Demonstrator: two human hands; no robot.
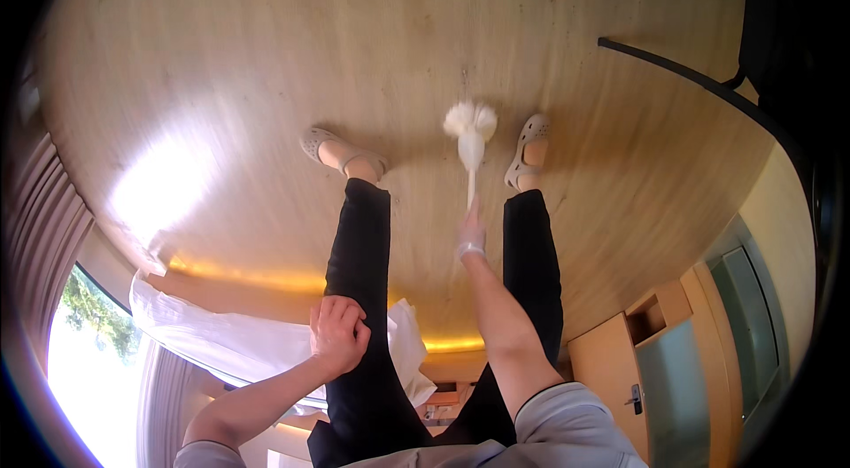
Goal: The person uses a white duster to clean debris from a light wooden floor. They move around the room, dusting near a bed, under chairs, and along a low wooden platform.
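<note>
My right hand (472, 232), in a thin clear glove, grips the handle of a white toilet brush (471, 149). The brush points away from me, its white bristle head close to the wooden floor (425, 36) between my feet. My left hand (337, 334) is bare and rests on my left leg near the knee. Its fingers are curled in, and no object shows in it. Both feet stand apart in beige clogs, the left clog (342, 150) and the right clog (529, 149) on either side of the brush.
A black curved bar (690, 75) of furniture reaches in at the right. Behind me are a bed with white bedding (232, 335), a wooden door (607, 375) and an open cubby (645, 320). Curtains (43, 202) and a bright window (93, 348) are on the left. Sunlight glares off the floor.
</note>
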